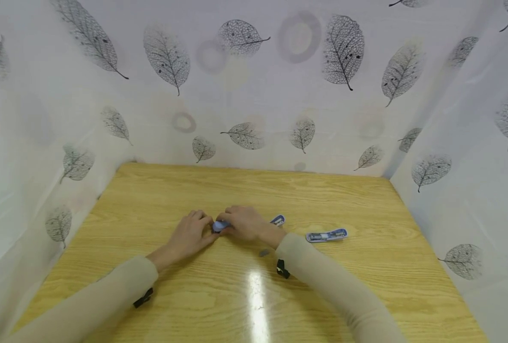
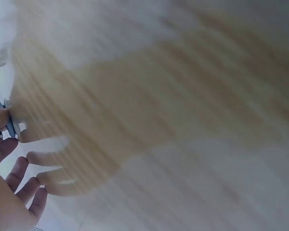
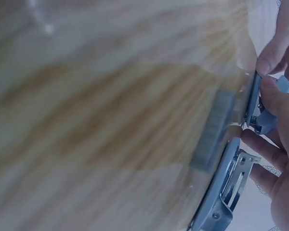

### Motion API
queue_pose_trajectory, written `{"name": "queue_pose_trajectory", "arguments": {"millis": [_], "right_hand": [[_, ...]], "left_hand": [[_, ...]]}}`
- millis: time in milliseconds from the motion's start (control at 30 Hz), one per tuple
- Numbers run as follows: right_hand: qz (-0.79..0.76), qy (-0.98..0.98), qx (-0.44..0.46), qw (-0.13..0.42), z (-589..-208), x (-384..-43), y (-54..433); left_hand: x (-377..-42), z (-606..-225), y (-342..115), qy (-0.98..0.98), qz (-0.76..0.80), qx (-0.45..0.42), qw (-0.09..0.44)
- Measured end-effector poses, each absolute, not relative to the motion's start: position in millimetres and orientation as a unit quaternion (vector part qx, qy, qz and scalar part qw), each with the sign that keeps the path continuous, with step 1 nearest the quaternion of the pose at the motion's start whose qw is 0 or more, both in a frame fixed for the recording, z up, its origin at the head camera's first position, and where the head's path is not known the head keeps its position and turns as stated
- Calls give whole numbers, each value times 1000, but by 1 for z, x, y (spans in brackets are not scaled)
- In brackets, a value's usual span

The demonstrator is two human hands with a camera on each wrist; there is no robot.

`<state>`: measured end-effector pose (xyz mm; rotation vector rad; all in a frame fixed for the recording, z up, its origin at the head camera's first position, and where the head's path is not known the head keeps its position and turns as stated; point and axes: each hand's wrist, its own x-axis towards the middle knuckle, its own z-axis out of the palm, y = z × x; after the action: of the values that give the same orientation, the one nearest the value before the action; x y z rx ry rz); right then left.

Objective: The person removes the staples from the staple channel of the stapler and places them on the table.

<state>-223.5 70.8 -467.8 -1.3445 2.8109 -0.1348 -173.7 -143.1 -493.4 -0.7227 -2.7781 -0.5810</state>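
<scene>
A small blue stapler is between both hands on the wooden table. My left hand pinches its left end with thumb and forefinger; in the left wrist view its other fingers are spread apart. My right hand grips the stapler's right side and covers much of it. In the right wrist view the held stapler has a raised blue part, with both thumbs against it. Just beyond the right hand lies a second blue stapler, its metal inside exposed and partly hidden by the hand.
A third blue stapler, spread open with metal inside, lies farther right. A grey strip, which looks like staples, lies near the right wrist. Leaf-patterned sheeting borders the wooden table at the back and sides.
</scene>
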Motion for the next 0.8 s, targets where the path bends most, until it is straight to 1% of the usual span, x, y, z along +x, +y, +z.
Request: {"name": "queue_pose_trajectory", "arguments": {"millis": [167, 400, 567, 700, 800], "right_hand": [[-42, 899, -436, 8, -467, -223, 71], [-84, 903, -421, 27, -471, -227, 71], [-86, 907, -411, 23, -469, -227, 74], [-88, 910, -404, 7, -464, -226, 80], [-80, 909, -408, -17, -462, -229, 86]], "left_hand": [[-173, -493, -143, -945, -193, -243, 103], [-171, -492, -143, -946, -196, -237, 101], [-172, -494, -143, -946, -197, -237, 99], [-172, -495, -142, -946, -202, -233, 101], [-172, -495, -142, -947, -202, -229, 98]]}}
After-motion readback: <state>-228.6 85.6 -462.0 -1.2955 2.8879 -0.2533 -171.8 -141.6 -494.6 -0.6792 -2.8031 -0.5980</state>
